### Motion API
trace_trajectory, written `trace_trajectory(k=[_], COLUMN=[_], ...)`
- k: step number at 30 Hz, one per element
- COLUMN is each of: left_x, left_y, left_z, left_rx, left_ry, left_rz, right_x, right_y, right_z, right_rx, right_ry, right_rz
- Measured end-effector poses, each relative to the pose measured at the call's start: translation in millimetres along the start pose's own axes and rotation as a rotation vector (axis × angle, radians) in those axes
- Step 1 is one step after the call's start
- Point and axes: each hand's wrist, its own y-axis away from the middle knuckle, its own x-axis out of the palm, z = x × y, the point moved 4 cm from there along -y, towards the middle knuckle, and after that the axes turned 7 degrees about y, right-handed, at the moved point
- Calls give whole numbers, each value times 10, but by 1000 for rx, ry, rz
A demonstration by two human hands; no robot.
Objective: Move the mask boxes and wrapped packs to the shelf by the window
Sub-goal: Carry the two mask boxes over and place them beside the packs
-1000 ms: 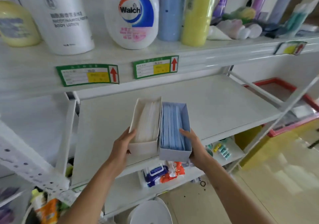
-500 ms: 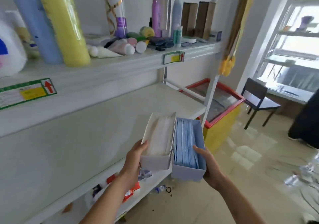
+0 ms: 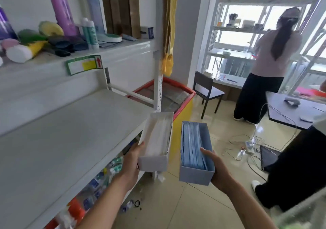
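I hold two open mask boxes in front of me, above the floor. My left hand (image 3: 131,160) grips the near end of the white mask box (image 3: 157,140), which holds white masks. My right hand (image 3: 216,167) grips the blue mask box (image 3: 195,158), thumb inside on the blue masks. A small gap separates the two boxes. The white shelf by the window (image 3: 236,28) stands far off at the upper right, with small items on its levels. No wrapped packs are visible in my hands.
A white shelf unit (image 3: 70,126) stands at my left, bottles and tubes on its top level. Beyond it is a red-rimmed yellow chest (image 3: 183,94). A chair (image 3: 207,89), a person at the window shelf (image 3: 271,64), a grey table (image 3: 296,112) and floor cables (image 3: 247,146) lie ahead.
My view has swung right from the left shelf toward the window. The two boxes, pressed side by side before, now sit apart, clear of the shelf board.
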Motion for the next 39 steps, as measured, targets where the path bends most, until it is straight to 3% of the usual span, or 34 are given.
trace_trajectory(k=[8, 18, 27, 39], left_x=[776, 1831, 2992, 3988], left_y=[-1050, -2165, -3220, -4900], left_z=[-172, -51, -37, -61], left_rx=[3, -128, -111, -176], left_ry=[-76, -142, -183, -135], left_rz=[133, 330, 340, 278], right_x=[-585, -1459, -2415, -3171], right_y=[-668, -1597, -2610, -4213], right_z=[387, 707, 1249, 1891], right_rx=[7, 9, -63, 5], right_ry=[-39, -138, -186, -205], right_rz=[-148, -301, -380, -336])
